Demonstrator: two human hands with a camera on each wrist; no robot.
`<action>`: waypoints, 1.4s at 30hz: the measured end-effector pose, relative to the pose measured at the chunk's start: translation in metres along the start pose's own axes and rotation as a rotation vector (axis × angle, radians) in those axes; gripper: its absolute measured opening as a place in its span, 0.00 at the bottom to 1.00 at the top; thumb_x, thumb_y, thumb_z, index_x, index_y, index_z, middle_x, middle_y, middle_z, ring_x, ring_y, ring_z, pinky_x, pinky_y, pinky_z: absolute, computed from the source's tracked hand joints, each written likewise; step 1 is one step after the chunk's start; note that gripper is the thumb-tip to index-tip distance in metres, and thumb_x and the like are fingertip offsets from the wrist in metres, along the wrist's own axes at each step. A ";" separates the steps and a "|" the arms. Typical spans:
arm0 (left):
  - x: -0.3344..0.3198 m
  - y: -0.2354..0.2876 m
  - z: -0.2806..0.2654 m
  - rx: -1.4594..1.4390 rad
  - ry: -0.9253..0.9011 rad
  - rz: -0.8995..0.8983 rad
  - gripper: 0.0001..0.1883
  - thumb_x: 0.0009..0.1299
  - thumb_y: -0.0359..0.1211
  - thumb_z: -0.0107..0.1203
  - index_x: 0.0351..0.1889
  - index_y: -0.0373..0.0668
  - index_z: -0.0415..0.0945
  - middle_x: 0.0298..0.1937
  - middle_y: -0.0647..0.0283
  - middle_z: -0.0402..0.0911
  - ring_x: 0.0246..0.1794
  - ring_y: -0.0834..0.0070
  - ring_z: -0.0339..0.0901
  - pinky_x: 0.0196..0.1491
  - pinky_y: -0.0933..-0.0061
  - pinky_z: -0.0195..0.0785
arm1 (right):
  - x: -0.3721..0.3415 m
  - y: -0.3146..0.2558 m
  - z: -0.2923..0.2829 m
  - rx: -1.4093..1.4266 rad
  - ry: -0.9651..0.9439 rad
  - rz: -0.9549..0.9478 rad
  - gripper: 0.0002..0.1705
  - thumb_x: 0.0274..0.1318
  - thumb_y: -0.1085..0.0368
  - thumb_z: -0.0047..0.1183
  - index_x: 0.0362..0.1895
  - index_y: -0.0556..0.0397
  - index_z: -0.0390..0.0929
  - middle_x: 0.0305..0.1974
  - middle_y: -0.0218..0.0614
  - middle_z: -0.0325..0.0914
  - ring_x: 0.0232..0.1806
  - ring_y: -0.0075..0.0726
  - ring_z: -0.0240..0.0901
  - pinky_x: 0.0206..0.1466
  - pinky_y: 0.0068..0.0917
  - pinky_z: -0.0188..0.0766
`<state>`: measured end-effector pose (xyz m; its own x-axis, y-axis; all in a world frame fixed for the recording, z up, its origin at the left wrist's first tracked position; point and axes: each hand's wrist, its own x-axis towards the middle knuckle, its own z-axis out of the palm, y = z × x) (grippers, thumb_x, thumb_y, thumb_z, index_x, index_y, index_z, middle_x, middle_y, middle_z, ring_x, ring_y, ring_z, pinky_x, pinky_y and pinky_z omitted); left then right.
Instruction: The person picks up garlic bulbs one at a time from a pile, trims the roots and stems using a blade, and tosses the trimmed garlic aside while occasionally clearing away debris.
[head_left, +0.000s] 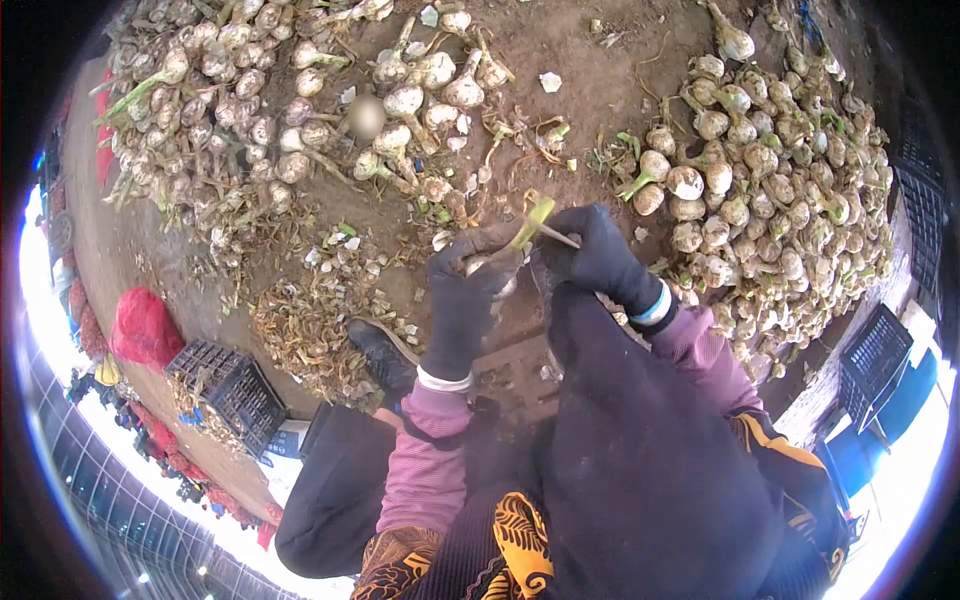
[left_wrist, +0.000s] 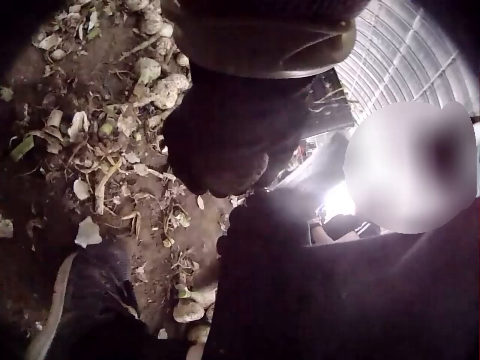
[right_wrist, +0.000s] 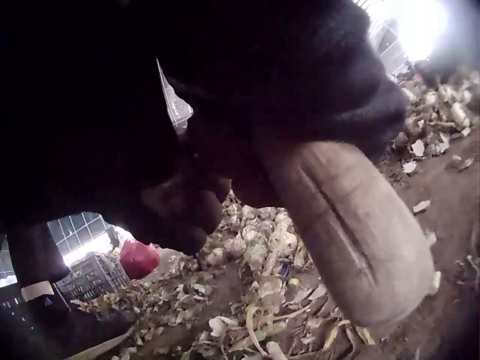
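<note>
Both hands wear dark gloves and meet in front of the knees in the head view. My left hand (head_left: pixel 460 300) grips a garlic bulb (head_left: pixel 476 264), mostly hidden by the fingers, with its yellow-green stem (head_left: pixel 530 224) slanting up towards the other hand. My right hand (head_left: pixel 603 258) holds a tool by its wooden handle (head_left: pixel 560 237), close against the stem. In the right wrist view the rounded, cracked end of this handle (right_wrist: pixel 360 240) sticks out from the fist. The tool's working end is hidden. In the left wrist view the left hand (left_wrist: pixel 225 142) is dark.
Piles of garlic with stems (head_left: pixel 235 110) lie at the upper left. A heap of trimmed bulbs (head_left: pixel 770 190) lies at the right. Peelings and cut stems (head_left: pixel 310 320) cover the ground beside the shoe (head_left: pixel 383 355). Black crates (head_left: pixel 228 390) and a red sack (head_left: pixel 147 328) stand at the left.
</note>
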<state>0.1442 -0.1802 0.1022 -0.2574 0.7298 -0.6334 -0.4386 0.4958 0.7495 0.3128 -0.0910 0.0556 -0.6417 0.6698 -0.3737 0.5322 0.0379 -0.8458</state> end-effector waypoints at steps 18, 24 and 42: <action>0.127 0.010 -0.106 1.003 0.700 0.326 0.25 0.61 0.38 0.64 0.52 0.35 0.70 0.49 0.55 0.72 0.50 0.64 0.70 0.54 0.61 0.66 | -0.032 0.075 0.012 0.279 0.227 0.549 0.13 0.51 0.63 0.58 0.25 0.62 0.79 0.16 0.33 0.75 0.18 0.27 0.69 0.24 0.32 0.66; 0.175 -0.057 -0.169 1.019 0.684 0.248 0.37 0.56 0.37 0.67 0.64 0.33 0.66 0.62 0.43 0.71 0.58 0.49 0.72 0.61 0.55 0.64 | -0.030 0.089 0.021 0.313 0.200 0.513 0.16 0.51 0.61 0.58 0.25 0.64 0.79 0.16 0.41 0.76 0.18 0.30 0.72 0.26 0.35 0.68; -0.022 -0.083 -0.090 0.818 -0.145 0.580 0.25 0.65 0.27 0.58 0.62 0.41 0.69 0.58 0.59 0.76 0.54 0.67 0.77 0.56 0.64 0.72 | 0.007 -0.038 0.006 -0.333 -0.027 -0.298 0.16 0.26 0.57 0.65 0.26 0.47 0.79 0.27 0.41 0.76 0.31 0.52 0.77 0.36 0.44 0.72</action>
<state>0.1085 -0.2795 0.0365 -0.1123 0.9836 -0.1413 0.4590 0.1775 0.8705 0.2852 -0.0923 0.0832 -0.8057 0.5740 -0.1461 0.4682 0.4660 -0.7507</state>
